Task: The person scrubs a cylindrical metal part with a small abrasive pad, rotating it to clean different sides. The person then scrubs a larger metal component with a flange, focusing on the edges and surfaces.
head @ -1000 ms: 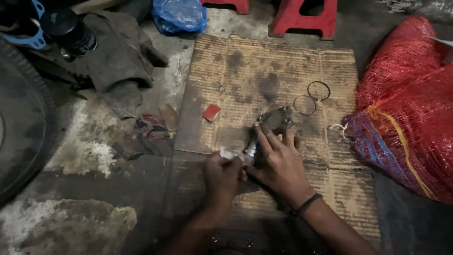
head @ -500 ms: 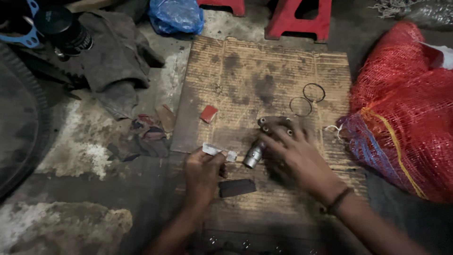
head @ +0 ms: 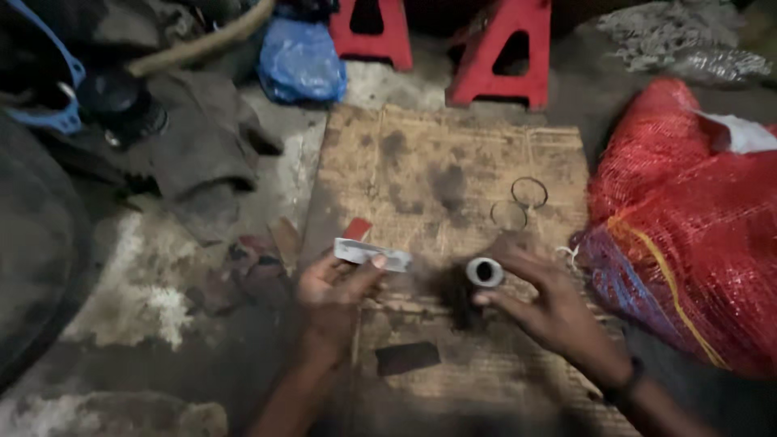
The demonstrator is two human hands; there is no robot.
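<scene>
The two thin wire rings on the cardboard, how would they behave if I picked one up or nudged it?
The rings look like very thin wire loops, so probably light and somewhat springy. Lying flat on the cardboard, they would likely slide rather than roll. So thin, they may be fiddly to pinch off the surface.

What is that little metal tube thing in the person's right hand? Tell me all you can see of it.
The metal part looks like a short hollow cylinder of pale grey metal, its round open end turned up toward the camera, showing a dark bore. A darker, blurred body hangs below it. The right hand grips it with fingertips around the rim, just above the stained cardboard sheet. Finer detail is too blurred to tell.
</scene>
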